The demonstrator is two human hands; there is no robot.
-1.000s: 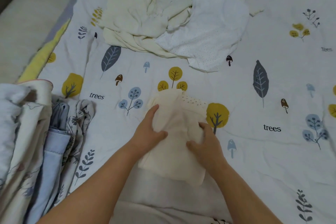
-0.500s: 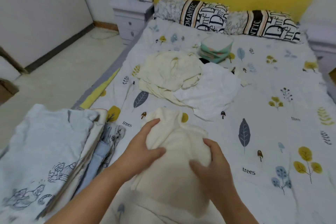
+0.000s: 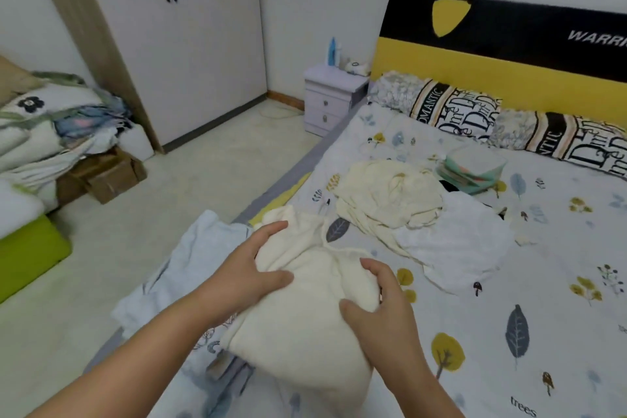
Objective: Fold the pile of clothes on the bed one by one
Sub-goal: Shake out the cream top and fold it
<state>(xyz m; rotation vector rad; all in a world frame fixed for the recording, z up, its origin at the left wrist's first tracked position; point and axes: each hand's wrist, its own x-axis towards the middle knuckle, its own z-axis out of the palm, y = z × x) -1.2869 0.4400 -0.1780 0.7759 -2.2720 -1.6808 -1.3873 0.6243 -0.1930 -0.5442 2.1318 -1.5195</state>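
Note:
I hold a folded cream garment (image 3: 305, 309) in both hands, lifted over the left side of the bed. My left hand (image 3: 244, 276) grips its left edge, thumb on top. My right hand (image 3: 383, 309) grips its right edge, fingers curled around the fold. Under and left of it lies a stack of folded clothes topped by a pale blue piece (image 3: 190, 261). Farther up the bed (image 3: 543, 299) lies the unfolded pile: a crumpled cream garment (image 3: 386, 193) and a white one (image 3: 458, 244).
A teal folded bundle (image 3: 471, 166) sits near the patterned pillows (image 3: 458, 112). A white nightstand (image 3: 332, 98) stands at the bed's head, a wardrobe (image 3: 190, 44) beyond the bare floor. Cardboard boxes (image 3: 101, 173) and bedding are piled at the left.
My head has lifted, so the view went from the bed surface to the room. Both hands raised the folded cream garment off the sheet and carried it left, over the folded stack.

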